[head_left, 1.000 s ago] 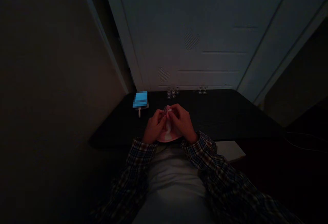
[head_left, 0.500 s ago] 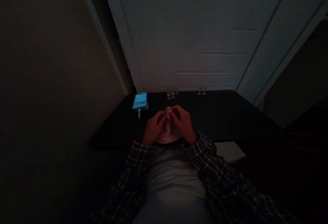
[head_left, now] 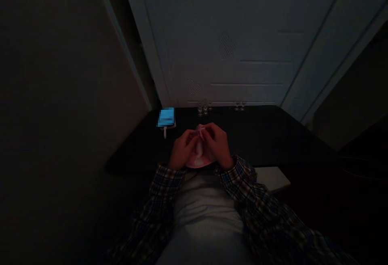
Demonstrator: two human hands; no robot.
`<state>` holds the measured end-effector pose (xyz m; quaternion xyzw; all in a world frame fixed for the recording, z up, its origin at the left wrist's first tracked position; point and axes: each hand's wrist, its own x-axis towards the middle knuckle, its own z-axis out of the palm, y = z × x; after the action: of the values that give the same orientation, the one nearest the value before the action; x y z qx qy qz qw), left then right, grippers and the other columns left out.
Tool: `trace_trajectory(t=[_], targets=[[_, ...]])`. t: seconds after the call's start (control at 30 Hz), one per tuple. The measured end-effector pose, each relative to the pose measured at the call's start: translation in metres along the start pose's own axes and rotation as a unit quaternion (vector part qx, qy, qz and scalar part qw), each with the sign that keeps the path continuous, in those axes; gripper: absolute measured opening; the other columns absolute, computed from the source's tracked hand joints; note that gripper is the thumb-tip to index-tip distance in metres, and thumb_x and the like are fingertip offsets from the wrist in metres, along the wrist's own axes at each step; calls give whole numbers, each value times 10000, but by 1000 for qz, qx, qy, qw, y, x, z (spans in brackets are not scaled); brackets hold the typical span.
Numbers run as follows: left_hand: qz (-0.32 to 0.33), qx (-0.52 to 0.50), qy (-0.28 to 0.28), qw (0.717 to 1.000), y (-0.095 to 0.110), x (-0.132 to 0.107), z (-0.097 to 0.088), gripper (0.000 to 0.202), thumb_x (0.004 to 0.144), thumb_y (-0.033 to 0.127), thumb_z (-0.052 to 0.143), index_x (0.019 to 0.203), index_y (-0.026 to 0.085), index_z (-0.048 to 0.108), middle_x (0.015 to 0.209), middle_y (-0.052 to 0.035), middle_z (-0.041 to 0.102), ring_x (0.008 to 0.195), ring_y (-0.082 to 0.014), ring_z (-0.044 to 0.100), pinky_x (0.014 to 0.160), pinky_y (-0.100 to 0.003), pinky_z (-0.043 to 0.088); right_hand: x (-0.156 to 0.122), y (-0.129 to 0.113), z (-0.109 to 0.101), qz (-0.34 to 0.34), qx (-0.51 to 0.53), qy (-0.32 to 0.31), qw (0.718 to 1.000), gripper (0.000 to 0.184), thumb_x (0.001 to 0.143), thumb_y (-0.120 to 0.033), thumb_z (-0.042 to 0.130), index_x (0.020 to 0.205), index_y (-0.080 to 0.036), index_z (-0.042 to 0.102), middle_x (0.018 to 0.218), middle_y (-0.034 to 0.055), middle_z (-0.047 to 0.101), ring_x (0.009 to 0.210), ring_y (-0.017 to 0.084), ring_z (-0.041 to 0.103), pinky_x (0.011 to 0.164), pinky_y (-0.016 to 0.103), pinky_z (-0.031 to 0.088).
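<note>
In the dim light, a pink cloth with whitish patches is bunched between my two hands and hangs down over the table's near edge. My left hand is closed, fingers curled at the cloth's upper part. From the other side, my right hand pinches the cloth with thumb and fingers. Something small and clear seems to show between the fingertips, but it is too dark and covered to make out. Beyond the hands stand several small stemmed glasses.
The dark table reaches back to a white panel with heart shapes. At its back left lies a device with a lit blue screen and a white cable. More small glasses stand back right. A white board juts out below the right edge.
My right fingers have shifted slightly on the cloth, its top fold now lying differently. The whole view has moved a little; the glasses and device stay where they were.
</note>
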<state>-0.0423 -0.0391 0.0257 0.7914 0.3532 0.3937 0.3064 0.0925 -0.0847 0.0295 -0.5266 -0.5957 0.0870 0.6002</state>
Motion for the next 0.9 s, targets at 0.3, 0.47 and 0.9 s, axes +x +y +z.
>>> trace_trajectory(t=[0.3, 0.47, 0.9], targets=[[-15, 2, 29, 999, -5, 0, 1, 255, 776, 377, 559, 961, 200, 547, 772, 1, 606, 698, -146, 594, 594, -231, 462, -1, 3, 2, 10, 3, 5, 1000, 142, 855, -296, 477, 884, -205, 582, 836, 11, 632, 782, 146, 592, 710, 249, 442], [-19, 2, 34, 999, -5, 0, 0, 240, 786, 393, 542, 933, 202, 548, 795, -3, 610, 698, -144, 591, 583, -225, 458, -1, 1, 2, 13, 6, -3, 1000, 156, 861, -312, 466, 871, -206, 581, 822, 8, 632, 777, 142, 594, 711, 245, 446], [-6, -1, 8, 1000, 1, 0, -2, 231, 810, 361, 496, 937, 197, 597, 839, -19, 652, 727, -159, 603, 596, -230, 461, -1, -3, 0, 17, 4, -2, 1000, 182, 869, -337, 455, 844, -207, 580, 800, 7, 629, 756, 140, 590, 694, 242, 443]])
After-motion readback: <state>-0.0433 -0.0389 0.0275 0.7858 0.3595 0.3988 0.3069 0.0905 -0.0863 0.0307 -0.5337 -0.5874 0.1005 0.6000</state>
